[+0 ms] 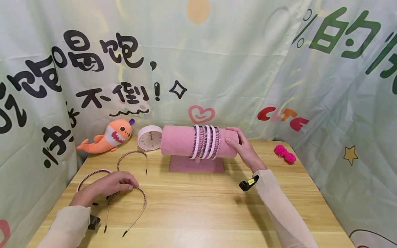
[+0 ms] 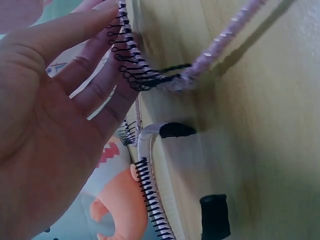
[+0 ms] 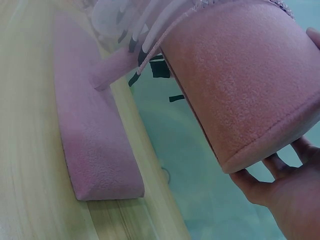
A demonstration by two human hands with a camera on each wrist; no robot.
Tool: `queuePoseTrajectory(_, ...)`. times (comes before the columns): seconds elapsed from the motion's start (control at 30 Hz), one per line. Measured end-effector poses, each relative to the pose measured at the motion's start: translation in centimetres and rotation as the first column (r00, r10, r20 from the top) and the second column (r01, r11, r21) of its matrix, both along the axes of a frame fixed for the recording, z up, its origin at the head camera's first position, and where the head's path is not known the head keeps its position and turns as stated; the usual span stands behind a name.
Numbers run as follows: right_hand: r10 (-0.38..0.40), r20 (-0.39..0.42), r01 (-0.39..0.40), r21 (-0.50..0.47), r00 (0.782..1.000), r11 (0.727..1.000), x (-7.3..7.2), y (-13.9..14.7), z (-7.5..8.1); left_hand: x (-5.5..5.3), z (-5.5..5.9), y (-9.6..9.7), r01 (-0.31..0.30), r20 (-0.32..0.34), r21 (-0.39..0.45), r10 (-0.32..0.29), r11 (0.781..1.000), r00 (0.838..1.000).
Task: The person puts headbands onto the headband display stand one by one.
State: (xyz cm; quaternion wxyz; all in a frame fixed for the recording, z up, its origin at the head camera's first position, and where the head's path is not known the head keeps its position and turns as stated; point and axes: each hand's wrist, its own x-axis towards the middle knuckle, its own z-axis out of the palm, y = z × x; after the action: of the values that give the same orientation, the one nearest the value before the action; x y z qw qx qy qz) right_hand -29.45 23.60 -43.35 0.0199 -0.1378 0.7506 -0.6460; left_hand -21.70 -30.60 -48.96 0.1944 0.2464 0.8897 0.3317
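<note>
Wood table [image 1: 201, 213]: headband [image 2: 134, 47] pickup, likely.
Left hand [image 1: 113, 182] pinched it, eight o'clock; right hand [image 1: 245, 148] gripped stand [image 1: 177, 141]; lift probably needed steadiness.

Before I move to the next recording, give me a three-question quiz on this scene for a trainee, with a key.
1. What does the left hand pinch: a) the pink yarn, b) a headband, c) nothing?
2. True or false: the right hand rests flat on the table.
3. In the head view, what stands between the orange plush and the pink roll?

Key: 1. b. 2. False; it grips one end of the pink roll. 3. The clock.
</note>
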Motion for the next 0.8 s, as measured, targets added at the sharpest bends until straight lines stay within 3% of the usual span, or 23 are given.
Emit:
queuePoseTrajectory(0.2,-0.003,-0.002,0.003,0.003,1.0,1.0,-0.12,-0.05,-0.04,0.05,0.13,-0.09,0.006,-0.067,0.02,-0.005,1.0,0.998)
queuePoseTrajectory(0.5,0.002,-0.009,-0.002,-0.008,1.0,1.0,-0.12,-0.07,-0.09,0.13,0.03,-0.44,-0.053,-0.088,0.011,0.054,0.999,0.995)
queuePoseTrajectory(0.8,0.003,-0.003,-0.003,-0.011,1.0,1.0,-0.13,0.03,-0.06,0.11,0.71,-0.35,-0.079,-0.026,0.024,0.079,0.997,0.997)
